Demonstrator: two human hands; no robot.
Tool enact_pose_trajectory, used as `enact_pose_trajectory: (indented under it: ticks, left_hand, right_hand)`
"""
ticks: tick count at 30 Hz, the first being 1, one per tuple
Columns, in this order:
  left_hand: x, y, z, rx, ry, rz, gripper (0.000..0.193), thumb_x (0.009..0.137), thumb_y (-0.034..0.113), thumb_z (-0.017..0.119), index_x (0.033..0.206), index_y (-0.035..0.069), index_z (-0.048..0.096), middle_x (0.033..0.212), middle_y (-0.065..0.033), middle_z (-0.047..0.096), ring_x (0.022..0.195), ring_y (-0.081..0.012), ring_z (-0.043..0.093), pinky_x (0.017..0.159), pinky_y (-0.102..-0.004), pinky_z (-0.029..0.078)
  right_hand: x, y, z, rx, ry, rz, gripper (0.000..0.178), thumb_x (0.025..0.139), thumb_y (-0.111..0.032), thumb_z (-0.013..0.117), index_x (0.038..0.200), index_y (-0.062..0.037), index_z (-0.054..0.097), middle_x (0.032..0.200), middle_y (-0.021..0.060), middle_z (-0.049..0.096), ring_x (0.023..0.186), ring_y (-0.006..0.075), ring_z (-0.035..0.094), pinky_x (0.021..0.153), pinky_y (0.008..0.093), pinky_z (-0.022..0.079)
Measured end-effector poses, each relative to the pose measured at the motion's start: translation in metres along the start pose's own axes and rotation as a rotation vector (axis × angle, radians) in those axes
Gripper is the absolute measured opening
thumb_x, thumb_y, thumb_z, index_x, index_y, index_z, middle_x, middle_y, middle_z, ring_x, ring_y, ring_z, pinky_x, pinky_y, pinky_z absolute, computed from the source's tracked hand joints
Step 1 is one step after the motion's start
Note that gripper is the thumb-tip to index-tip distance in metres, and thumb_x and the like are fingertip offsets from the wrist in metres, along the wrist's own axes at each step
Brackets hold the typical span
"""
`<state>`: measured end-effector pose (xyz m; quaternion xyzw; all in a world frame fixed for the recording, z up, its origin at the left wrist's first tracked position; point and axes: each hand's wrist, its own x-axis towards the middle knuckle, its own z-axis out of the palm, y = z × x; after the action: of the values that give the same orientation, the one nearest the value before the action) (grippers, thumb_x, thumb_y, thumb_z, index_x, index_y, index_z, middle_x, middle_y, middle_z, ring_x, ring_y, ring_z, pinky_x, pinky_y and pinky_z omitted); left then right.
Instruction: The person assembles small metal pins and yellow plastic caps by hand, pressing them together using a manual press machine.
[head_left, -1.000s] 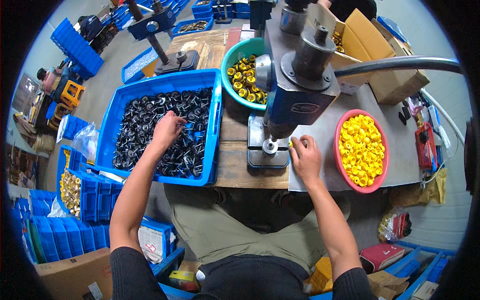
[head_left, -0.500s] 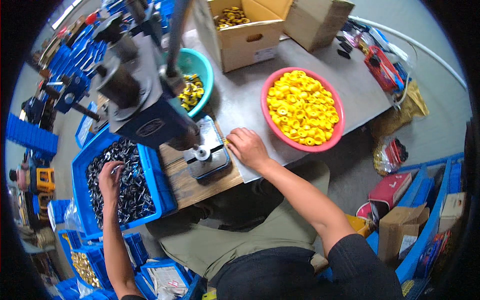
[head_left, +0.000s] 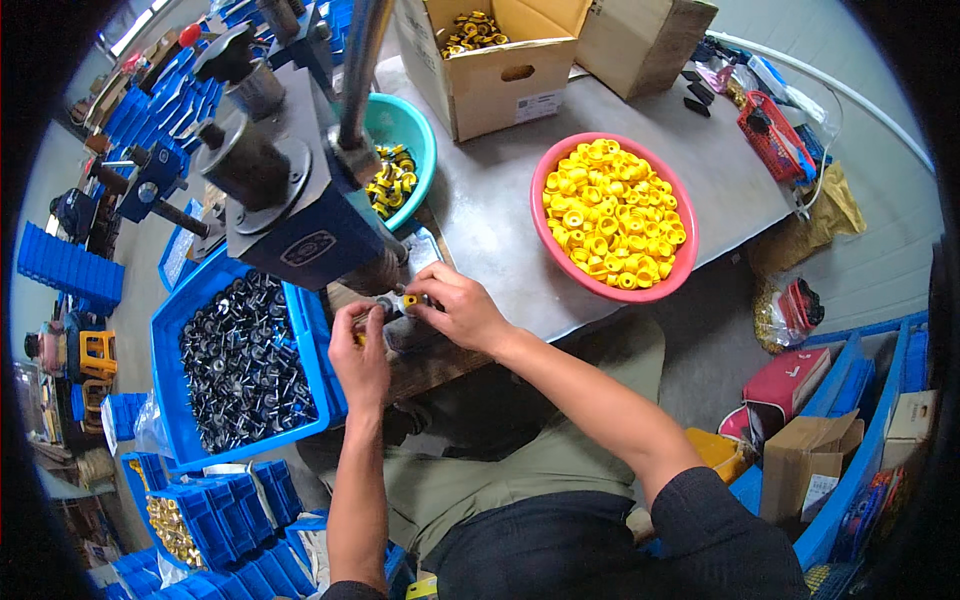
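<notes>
My left hand point(head_left: 360, 355) and my right hand point(head_left: 452, 308) meet at the base of a blue bench press point(head_left: 300, 215), just under its ram. Between the fingertips sits a small part with a yellow cap point(head_left: 409, 300) and a dark metal end. My right hand pinches the yellow end, and my left hand holds the other end of it. A blue bin of black parts point(head_left: 240, 360) lies left of my left hand. A red bowl of yellow caps point(head_left: 612, 215) stands right of my right hand on the grey table point(head_left: 500, 220).
A teal bowl point(head_left: 412, 125) with yellow-and-black assembled pieces sits behind the press. An open cardboard box point(head_left: 490, 60) stands beyond it, a red basket point(head_left: 775, 135) at the table's far right. Blue crates point(head_left: 215, 510) crowd the floor to the left, boxes and bags to the right.
My left hand has left the blue bin and come up to the press base. Both hands now hold the small part there. The view swung slightly.
</notes>
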<state>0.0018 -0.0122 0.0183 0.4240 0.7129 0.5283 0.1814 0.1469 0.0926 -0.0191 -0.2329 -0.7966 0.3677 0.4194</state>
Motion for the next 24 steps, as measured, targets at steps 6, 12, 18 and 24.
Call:
enact_pose_trajectory:
  ticks: [6, 12, 18, 24]
  left_hand:
    - [0.008, -0.009, 0.012, -0.074, -0.085, -0.054, 0.014, 0.096, 0.015, 0.065, 0.102, 0.002, 0.062, 0.071, -0.0021, 0.059, 0.060, -0.0077, 0.051, 0.053, -0.0254, 0.040]
    - [0.013, -0.015, 0.024, -0.066, -0.109, -0.012, 0.022, 0.092, 0.009, 0.067, 0.112, 0.003, 0.063, 0.087, -0.0065, 0.063, 0.067, -0.0130, 0.056, 0.057, -0.0282, 0.043]
    - [0.018, -0.001, 0.032, 0.128, -0.115, 0.345, 0.024, 0.086, 0.013, 0.075, 0.101, -0.002, 0.063, 0.094, -0.0124, 0.064, 0.078, -0.0186, 0.059, 0.072, -0.0340, 0.047]
    - [0.003, 0.001, 0.007, 0.150, -0.140, 0.039, 0.034, 0.081, 0.012, 0.078, 0.108, -0.001, 0.061, 0.099, -0.0126, 0.064, 0.082, -0.0174, 0.061, 0.072, -0.0321, 0.048]
  right_hand:
    - [-0.002, -0.007, -0.001, -0.074, -0.028, 0.114, 0.026, 0.080, -0.013, 0.074, 0.105, -0.0060, 0.070, 0.104, 0.0114, 0.059, 0.093, 0.0281, 0.065, 0.080, 0.0368, 0.053]
    - [-0.019, -0.011, -0.015, -0.048, 0.012, 0.123, 0.024, 0.080, -0.009, 0.072, 0.103, -0.0028, 0.069, 0.100, 0.0120, 0.059, 0.087, 0.0281, 0.064, 0.079, 0.0368, 0.052]
    - [0.000, -0.042, -0.072, -0.080, 0.154, 0.101, 0.018, 0.082, -0.007, 0.071, 0.099, -0.0021, 0.069, 0.093, 0.0104, 0.061, 0.072, 0.0213, 0.060, 0.066, 0.0326, 0.049]
    - [0.101, -0.140, -0.156, 0.820, 0.462, -0.263, 0.029, 0.092, 0.003, 0.059, 0.120, -0.0015, 0.059, 0.112, 0.0102, 0.065, 0.100, 0.0205, 0.063, 0.082, 0.0316, 0.052]
